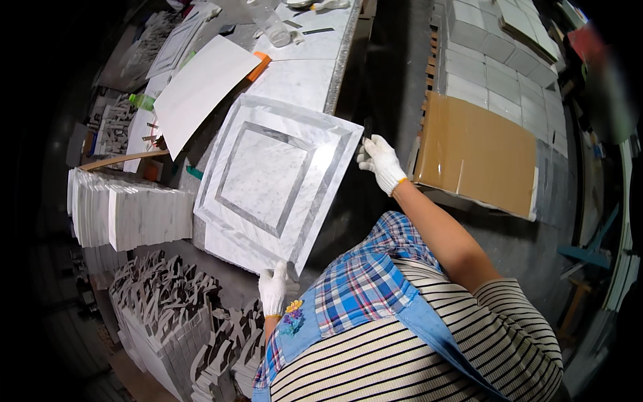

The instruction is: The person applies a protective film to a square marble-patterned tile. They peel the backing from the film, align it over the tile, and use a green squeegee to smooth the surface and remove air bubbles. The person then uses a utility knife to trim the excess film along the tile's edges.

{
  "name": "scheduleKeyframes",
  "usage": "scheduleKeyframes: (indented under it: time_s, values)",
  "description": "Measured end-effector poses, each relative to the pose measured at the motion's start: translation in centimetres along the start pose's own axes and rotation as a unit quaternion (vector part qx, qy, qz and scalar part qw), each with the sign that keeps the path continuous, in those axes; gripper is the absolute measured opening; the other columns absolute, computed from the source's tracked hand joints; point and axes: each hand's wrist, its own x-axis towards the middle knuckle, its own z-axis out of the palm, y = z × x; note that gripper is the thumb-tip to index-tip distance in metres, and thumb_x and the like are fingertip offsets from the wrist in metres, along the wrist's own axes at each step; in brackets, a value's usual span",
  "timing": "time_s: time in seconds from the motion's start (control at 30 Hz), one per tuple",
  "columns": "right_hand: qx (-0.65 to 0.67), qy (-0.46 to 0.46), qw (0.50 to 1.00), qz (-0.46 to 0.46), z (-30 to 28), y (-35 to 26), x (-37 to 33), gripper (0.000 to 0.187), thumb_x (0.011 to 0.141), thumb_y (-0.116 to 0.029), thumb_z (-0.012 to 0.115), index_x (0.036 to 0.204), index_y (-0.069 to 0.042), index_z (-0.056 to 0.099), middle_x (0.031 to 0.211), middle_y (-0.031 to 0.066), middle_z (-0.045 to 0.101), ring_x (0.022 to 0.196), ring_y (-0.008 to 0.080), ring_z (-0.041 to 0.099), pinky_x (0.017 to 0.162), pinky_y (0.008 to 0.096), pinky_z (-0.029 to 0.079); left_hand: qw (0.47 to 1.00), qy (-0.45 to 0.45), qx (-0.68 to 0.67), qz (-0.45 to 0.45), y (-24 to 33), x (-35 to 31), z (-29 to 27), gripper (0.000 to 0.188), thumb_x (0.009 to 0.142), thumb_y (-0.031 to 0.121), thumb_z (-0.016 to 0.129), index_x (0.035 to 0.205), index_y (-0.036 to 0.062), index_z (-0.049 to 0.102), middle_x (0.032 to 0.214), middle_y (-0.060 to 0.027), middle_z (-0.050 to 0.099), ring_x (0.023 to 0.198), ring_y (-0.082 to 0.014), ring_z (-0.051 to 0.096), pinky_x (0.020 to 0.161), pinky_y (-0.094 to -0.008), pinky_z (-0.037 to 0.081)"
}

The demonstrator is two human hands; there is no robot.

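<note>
On the table, head view:
Big tile: a square marble panel (274, 177) with a grey frame pattern is lying tilted over the near edge of the long stone table (305, 77). One corner is sticking out past the table edge.
Left hand: the left hand (272, 289), wearing a white glove, is gripping the panel's near bottom corner, fingers closed on the edge.
Right hand: the right hand (380, 163), also in a white glove, is touching the panel's far right corner. The fingers are curling at the edge, but I cannot tell how tightly they are holding.
Hands together or apart: they are sitting well apart, one at each end of the panel.
White sheet: a plain white board (201, 87) is lying just behind the panel, partly over an orange thing (260, 65).
Tile stacks: a pile of white tiles (130, 211) is standing on edge to the left of the panel. Grey cut pieces (174, 315) are crowding the space below it, near the left hand.
Bottle: a clear plastic bottle (269, 23) is lying far back on the table.
Brown board: a cardboard sheet (479, 154) is covering white blocks (499, 74) to the right, near the right hand.
In the way: the person's striped shirt and checked apron (375, 295) are hiding the floor below.
</note>
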Motion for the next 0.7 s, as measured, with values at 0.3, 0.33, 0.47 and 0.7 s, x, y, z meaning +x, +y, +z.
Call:
scheduleKeyframes:
  time_s: [0.3,0.33,0.47,0.7]
  values:
    - [0.153,-0.009,0.988,-0.006,1.6,0.2,3.0,0.017,0.101,-0.023,0.059,0.114,-0.011,0.059,0.091,-0.0028,0.063,0.074,0.0072,0.06,0.058,0.0229,0.051,0.982,-0.053,-0.171,-0.056,0.0,-0.5,1.6,0.045,0.095,0.035,0.066,0.097,-0.0064,0.051,0.069,-0.0176,0.062,0.053,-0.0277,0.066,0.043,-0.0376,0.054]
    - [0.153,-0.006,0.988,-0.001,1.8,-0.5,3.8,0.021,0.101,-0.022,0.06,0.119,-0.01,0.058,0.092,-0.003,0.063,0.074,0.0076,0.059,0.059,0.0229,0.051,0.979,-0.067,-0.18,-0.066,1.1,-1.1,2.4,0.044,0.095,0.034,0.066,0.097,-0.0068,0.051,0.068,-0.0178,0.062,0.054,-0.028,0.067,0.043,-0.0377,0.055]
    - [0.139,-0.018,0.99,0.007,2.9,-2.1,8.1,0.025,0.1,-0.02,0.061,0.122,-0.008,0.057,0.094,-0.0009,0.064,0.075,0.0092,0.06,0.061,0.0235,0.051,0.965,-0.094,-0.231,-0.085,3.0,-1.7,5.5,0.045,0.095,0.033,0.065,0.102,-0.0092,0.05,0.074,-0.0194,0.064,0.057,-0.0277,0.068,0.046,-0.0368,0.056]
    - [0.059,-0.006,0.998,0.024,2.6,-0.8,12.2,0.037,0.101,-0.026,0.06,0.13,-0.004,0.059,0.106,0.0021,0.067,0.086,0.0117,0.062,0.071,0.0309,0.053,0.984,-0.148,-0.058,-0.075,7.0,-1.0,6.1,0.049,0.094,0.04,0.064,0.1,-0.0084,0.06,0.073,-0.0172,0.066,0.056,-0.0257,0.065,0.047,-0.0354,0.051]
